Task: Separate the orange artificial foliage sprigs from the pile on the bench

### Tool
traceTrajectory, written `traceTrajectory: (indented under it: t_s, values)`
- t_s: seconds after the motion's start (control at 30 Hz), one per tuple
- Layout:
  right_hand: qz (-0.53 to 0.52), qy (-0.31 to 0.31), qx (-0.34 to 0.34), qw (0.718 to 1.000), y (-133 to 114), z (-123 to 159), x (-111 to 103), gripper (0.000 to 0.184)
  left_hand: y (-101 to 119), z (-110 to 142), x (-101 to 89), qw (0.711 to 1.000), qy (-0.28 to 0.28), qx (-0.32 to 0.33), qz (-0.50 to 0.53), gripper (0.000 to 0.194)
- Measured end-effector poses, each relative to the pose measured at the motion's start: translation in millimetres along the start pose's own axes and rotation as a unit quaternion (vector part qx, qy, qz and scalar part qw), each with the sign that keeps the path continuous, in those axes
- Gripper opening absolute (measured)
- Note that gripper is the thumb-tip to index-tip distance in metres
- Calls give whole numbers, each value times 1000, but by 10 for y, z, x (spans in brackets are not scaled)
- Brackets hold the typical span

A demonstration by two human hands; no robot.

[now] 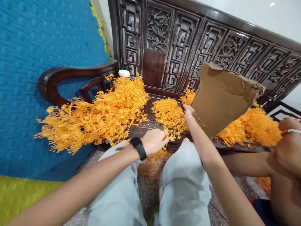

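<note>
My left hand point(154, 140), with a black watch on its wrist, is closed in a pinch on a small orange plastic sprig point(169, 135) at the front edge of the dark wooden bench point(150, 124). My right hand point(188, 112) reaches further in and grips the lower edge of a torn brown cardboard sheet point(221, 99), holding it tilted up beside a small heap of orange sprigs point(169, 114). A large pile of orange plastic branches point(101, 114) lies to the left on the bench.
Another person's arm and knee point(282, 157) are at the right, near a further orange heap point(258, 127). The carved bench back point(188, 47) rises behind. A blue foam mat point(35, 78) covers the left. Orange bits point(152, 164) litter the floor between my knees. A white cup point(124, 73) stands behind the pile.
</note>
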State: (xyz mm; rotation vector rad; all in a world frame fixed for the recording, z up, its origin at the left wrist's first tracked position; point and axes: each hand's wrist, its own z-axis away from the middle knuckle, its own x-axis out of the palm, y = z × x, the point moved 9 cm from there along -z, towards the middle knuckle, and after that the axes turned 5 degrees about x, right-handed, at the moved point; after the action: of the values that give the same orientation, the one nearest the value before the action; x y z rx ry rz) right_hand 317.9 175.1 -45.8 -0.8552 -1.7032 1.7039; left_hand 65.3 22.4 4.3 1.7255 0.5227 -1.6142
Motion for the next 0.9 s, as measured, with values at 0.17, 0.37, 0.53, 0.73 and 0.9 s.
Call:
traceTrajectory:
  t_s: [0.17, 0.37, 0.53, 0.73, 0.9]
  values:
    - [17, -48, 41, 998, 191, -58, -176, 16, -314, 26, 167, 997, -63, 17, -39, 46]
    - [42, -193, 69, 978, 190, 122, 52, 39, -665, 120, 182, 997, -52, 6, -60, 46]
    - [60, -356, 66, 930, 104, 486, 383, 55, -673, 239, 117, 998, -43, 17, -33, 46]
    - [141, -563, -7, 814, -91, 1269, 823, 34, -720, 265, 108, 998, -30, 26, -53, 46]
    - [215, -729, -53, 647, -120, 2082, 968, 38, -695, 271, 125, 997, -28, 44, -50, 44]
